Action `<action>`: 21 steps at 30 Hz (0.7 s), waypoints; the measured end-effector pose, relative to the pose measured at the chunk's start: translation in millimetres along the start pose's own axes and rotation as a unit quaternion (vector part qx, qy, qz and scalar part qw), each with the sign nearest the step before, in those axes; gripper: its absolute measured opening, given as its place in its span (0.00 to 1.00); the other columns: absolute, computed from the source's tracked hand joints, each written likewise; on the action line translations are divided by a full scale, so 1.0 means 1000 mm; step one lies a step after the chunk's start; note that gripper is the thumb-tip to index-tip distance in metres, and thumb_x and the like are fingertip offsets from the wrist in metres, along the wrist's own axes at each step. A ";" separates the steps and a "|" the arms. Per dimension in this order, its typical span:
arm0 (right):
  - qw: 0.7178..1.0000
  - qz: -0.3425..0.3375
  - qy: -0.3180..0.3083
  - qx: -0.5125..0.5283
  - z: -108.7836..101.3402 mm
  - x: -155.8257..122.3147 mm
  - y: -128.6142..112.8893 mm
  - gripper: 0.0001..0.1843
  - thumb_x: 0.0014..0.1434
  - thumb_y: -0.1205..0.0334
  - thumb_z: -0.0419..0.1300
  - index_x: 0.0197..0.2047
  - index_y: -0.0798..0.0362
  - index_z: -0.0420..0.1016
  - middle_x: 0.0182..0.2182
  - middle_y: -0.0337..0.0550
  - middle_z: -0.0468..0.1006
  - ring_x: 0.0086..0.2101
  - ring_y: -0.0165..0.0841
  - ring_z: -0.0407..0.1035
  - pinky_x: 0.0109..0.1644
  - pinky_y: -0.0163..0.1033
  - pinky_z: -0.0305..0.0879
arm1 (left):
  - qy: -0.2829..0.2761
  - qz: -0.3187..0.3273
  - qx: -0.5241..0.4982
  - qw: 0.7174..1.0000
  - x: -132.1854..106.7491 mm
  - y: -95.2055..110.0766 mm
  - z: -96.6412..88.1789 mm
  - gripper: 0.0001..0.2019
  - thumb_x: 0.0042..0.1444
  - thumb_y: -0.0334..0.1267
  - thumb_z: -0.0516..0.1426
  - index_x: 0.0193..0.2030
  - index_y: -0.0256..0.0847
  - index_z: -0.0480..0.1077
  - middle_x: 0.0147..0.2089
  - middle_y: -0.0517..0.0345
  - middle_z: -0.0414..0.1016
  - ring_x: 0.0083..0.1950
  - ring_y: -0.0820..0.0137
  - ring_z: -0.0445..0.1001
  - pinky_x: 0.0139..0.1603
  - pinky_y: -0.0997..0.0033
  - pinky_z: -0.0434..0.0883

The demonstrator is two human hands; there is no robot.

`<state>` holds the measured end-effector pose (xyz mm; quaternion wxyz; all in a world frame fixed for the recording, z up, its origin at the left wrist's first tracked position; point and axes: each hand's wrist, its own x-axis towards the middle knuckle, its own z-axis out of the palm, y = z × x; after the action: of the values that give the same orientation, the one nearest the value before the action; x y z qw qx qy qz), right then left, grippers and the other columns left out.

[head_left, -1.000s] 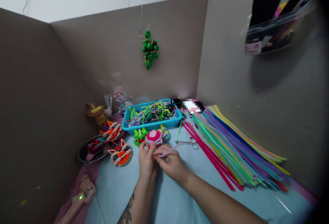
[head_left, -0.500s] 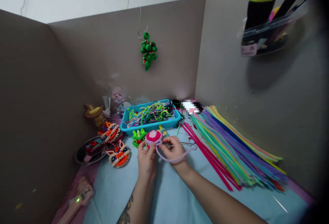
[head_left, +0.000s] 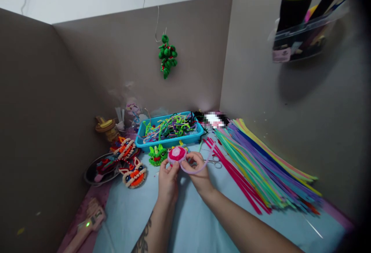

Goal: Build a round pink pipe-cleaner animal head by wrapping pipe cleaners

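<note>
Over the middle of the bench, off the near edge of the blue tray, left hand is pinching a pink-and-red disc, face apparently formed, right hand resting nearly closed at its rim, hold unclear, lilac strip looping free, seemingly not yet worked in.

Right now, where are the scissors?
In the head view, right of centre, the scissors lie on the blue cloth, between the right hand and the crimson pipe cleaners.

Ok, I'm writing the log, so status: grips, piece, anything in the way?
Left grip on pink disc, right grip at its right edge. Lilac strand loops across right grip. Scissors just beyond it, partly hidden; nothing covers disc's face.
</note>
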<state>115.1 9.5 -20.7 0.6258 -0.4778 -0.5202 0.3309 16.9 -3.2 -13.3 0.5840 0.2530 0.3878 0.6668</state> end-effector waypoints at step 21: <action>0.941 0.180 -0.094 0.270 -0.001 0.010 0.012 0.08 0.40 0.59 0.67 0.18 0.53 0.74 0.39 0.45 0.72 0.45 0.42 0.63 0.52 0.46 0.58 | 0.001 -0.015 -0.004 1.000 0.004 -0.004 -0.005 0.27 0.36 0.36 0.69 0.42 0.40 0.61 0.31 0.60 0.77 0.30 0.75 0.74 0.34 0.77 0.65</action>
<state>119.1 22.7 -28.3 0.6095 -0.3429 -0.3736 0.6094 14.3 -0.3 -19.5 0.5946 0.2442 0.3898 0.6594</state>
